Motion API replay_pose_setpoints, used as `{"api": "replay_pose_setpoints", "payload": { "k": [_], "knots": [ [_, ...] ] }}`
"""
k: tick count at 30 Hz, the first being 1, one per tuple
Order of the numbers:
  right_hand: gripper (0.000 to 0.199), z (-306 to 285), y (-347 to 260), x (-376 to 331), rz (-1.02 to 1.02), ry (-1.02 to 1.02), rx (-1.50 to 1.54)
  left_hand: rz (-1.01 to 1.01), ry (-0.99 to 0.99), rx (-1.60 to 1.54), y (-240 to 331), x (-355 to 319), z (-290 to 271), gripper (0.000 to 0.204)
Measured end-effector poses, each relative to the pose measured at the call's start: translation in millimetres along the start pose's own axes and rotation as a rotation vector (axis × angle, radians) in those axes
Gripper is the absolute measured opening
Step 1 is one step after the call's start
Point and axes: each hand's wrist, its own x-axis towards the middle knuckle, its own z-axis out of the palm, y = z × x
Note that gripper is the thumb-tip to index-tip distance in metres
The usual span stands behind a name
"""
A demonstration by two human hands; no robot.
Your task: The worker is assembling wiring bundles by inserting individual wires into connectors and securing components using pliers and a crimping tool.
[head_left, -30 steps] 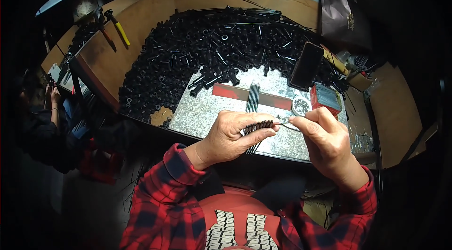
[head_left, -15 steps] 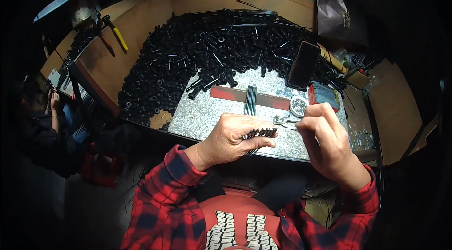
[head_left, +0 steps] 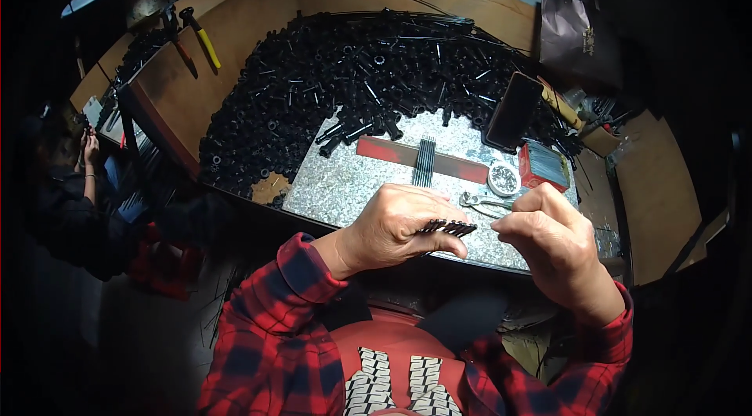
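My left hand (head_left: 395,229) grips a small row of thin black rods (head_left: 449,226), their ends pointing right over the near edge of a speckled grey slab (head_left: 337,181). My right hand (head_left: 552,242) is just right of those ends, thumb and forefinger pinched together; I can make out nothing between them. Metal pliers (head_left: 484,202) lie on the slab just beyond both hands, touching neither. Behind them stands a small round white dish (head_left: 504,179) of tiny metal pieces.
A big heap of black tubes (head_left: 313,87) covers the wooden bench behind the slab. On the slab are a red-brown bar (head_left: 388,151) crossed by black rods (head_left: 424,161), a red box (head_left: 544,165) and a propped dark phone (head_left: 513,110). Another person (head_left: 74,181) sits far left.
My right hand came off the pliers, which now lie on the slab, and drew back toward me. My left hand with the rods also dropped closer to the slab's near edge.
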Motion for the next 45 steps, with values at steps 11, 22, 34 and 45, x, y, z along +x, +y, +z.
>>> {"api": "replay_pose_setpoints", "payload": {
  "k": [11, 22, 34, 45],
  "knots": [
    [0.027, 4, -3, 16, 0.060, -0.124, 0.232, 0.096, -0.024, 0.018, 1, 0, 4, 0.037],
    [0.020, 16, -3, 15, -0.019, -0.036, 0.044, -0.085, -0.411, 0.496, -52, -83, 22, 0.075],
    [0.022, -122, 13, -1, 0.070, 0.120, 0.087, -0.106, -0.377, 0.178, -6, 6, 6, 0.042],
    [0.026, -78, 81, -4, 0.210, 0.267, 0.318, -0.617, -0.032, -0.306, -13, 2, -15, 0.015]
  ]
}}
